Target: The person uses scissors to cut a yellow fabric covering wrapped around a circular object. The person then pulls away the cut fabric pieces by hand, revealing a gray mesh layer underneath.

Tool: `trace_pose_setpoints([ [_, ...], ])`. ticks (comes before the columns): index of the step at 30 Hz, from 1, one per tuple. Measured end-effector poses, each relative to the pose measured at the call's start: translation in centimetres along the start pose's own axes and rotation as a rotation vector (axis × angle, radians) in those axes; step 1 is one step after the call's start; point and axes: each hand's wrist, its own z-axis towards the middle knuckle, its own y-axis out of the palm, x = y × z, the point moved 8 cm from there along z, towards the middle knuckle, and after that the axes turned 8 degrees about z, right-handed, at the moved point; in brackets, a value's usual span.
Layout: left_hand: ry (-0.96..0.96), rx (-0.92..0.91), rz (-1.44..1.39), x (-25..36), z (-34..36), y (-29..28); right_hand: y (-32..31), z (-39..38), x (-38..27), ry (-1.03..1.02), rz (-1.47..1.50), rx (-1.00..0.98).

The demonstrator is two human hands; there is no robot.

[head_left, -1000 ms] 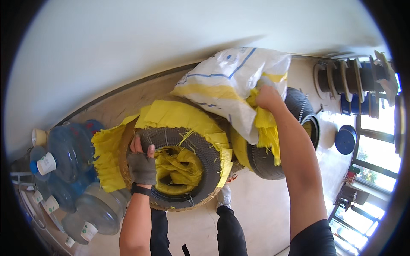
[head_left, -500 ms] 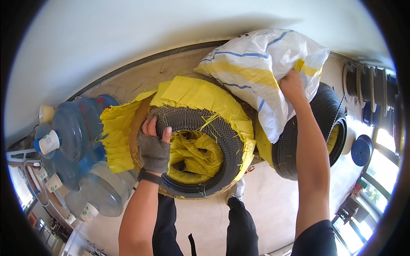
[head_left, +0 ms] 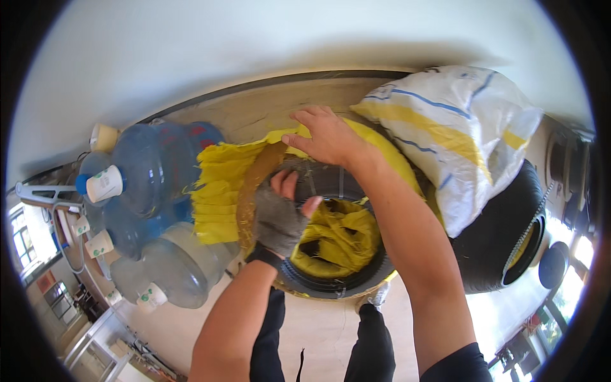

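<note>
A black tyre-like coil (head_left: 326, 181) with a ridged surface lies in front of me, partly wrapped in yellow woven sacking (head_left: 391, 143). Crumpled yellow sacking (head_left: 350, 239) fills its centre, and a brown layer (head_left: 251, 184) shows along the left rim. My left hand (head_left: 280, 213), in a grey fingerless glove, rests on the coil's left side, thumb and fingers apart. Bare and spread, my right hand (head_left: 328, 135) touches the sacking at the coil's far edge; its thumb points left, its fingertips lie beyond. A loose sacking flap (head_left: 219, 188) hangs out to the left.
Large blue water jugs (head_left: 143, 169) and a clear jug (head_left: 168, 274) lie at the left. On the right, a white woven sack (head_left: 455, 127) with blue and yellow stripes rests against another black coil (head_left: 496, 235). Several spools (head_left: 563, 159) stand farther right. A wall runs behind.
My right hand has left the white sack and moved left onto the sacking at the coil's far edge. My left hand stays on the coil. The whole view has shifted.
</note>
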Motion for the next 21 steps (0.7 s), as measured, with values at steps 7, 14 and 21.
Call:
trace_pose_setpoints([
  [7,-0.073,-0.027,-0.027,-1.2,-0.5,-0.2,4.7,2.4,3.1,0.326,-0.5,-0.377],
  [14,-0.126,0.016,-0.096,-1.6,-0.8,0.2,0.8,3.4,5.5,0.612,-0.333,-0.543],
  [21,-0.108,0.045,-0.086,-1.8,-0.6,0.1,3.6,2.7,0.9,0.586,-0.508,-0.669],
])
